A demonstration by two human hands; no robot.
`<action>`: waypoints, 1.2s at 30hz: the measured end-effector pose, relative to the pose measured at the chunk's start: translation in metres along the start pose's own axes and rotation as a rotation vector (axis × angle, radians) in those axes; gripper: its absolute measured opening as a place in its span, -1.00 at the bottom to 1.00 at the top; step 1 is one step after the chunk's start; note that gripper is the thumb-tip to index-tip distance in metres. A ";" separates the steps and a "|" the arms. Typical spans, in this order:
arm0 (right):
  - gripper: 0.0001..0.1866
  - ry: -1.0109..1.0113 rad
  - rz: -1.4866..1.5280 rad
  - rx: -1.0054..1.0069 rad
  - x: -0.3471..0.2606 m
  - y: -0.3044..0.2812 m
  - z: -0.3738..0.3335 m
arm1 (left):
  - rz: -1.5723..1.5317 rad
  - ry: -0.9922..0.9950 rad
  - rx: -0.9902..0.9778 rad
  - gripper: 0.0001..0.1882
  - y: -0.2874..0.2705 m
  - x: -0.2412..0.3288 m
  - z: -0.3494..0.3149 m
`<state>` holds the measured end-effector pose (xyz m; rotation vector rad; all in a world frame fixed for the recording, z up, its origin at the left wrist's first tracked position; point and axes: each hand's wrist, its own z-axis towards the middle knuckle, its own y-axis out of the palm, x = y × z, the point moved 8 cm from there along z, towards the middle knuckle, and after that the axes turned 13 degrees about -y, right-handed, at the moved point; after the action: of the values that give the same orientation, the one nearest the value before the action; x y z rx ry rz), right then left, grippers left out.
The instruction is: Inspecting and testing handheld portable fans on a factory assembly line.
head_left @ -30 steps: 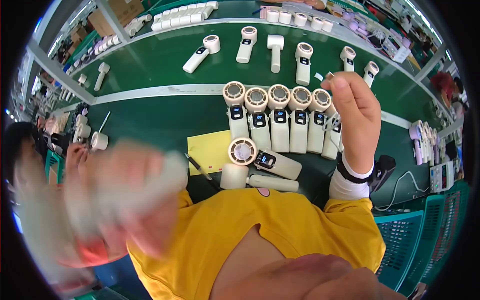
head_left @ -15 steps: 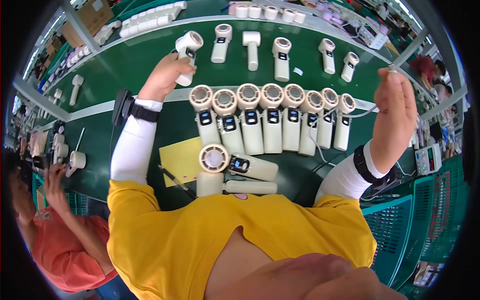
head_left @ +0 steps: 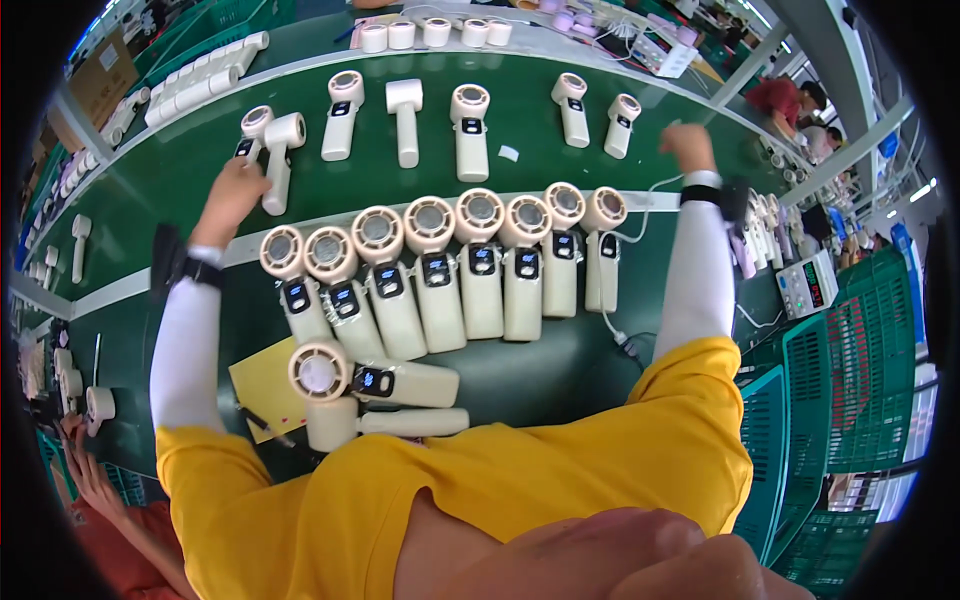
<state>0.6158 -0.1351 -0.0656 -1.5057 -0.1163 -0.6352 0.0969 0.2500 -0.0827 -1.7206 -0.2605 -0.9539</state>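
My left hand point(head_left: 236, 198) is closed at the far left of the green bench, fingers against the handle of a white handheld fan point(head_left: 278, 175). A second fan with a lit display point(head_left: 256, 122) stands right behind it, partly covered by my hand. My right hand point(head_left: 690, 148) is raised at the right, curled shut, its fingertips blurred. A thin white cable point(head_left: 655, 190) runs up to this hand; its end is hidden. Between my arms lies a row of several cream fans point(head_left: 435, 290), round grilles away from me, small displays facing up. Two more fans point(head_left: 410, 384) lie crosswise nearer me.
More fans point(head_left: 471, 130) lie spaced along the strip beyond the pale rail. A yellow sheet point(head_left: 262, 385) and a pen point(head_left: 262, 424) lie at near left. Green crates point(head_left: 870, 350) and a small instrument with a display point(head_left: 806, 285) stand at right. A co-worker's hand point(head_left: 95, 480) is at far left.
The view has swung, shifting the bench leftward. My left hand has lowered its fan beside another fan. My right hand has turned, and the cable end it pinched no longer shows.
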 end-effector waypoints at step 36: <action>-0.31 0.418 0.795 -0.200 -0.051 0.074 0.090 | -0.698 -0.257 0.329 -0.73 -0.115 -0.155 -0.136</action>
<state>0.6350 -0.0384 -0.1460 -1.4229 0.8494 -0.2983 -0.1365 0.2172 -0.1003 -1.4528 -1.1771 -1.0963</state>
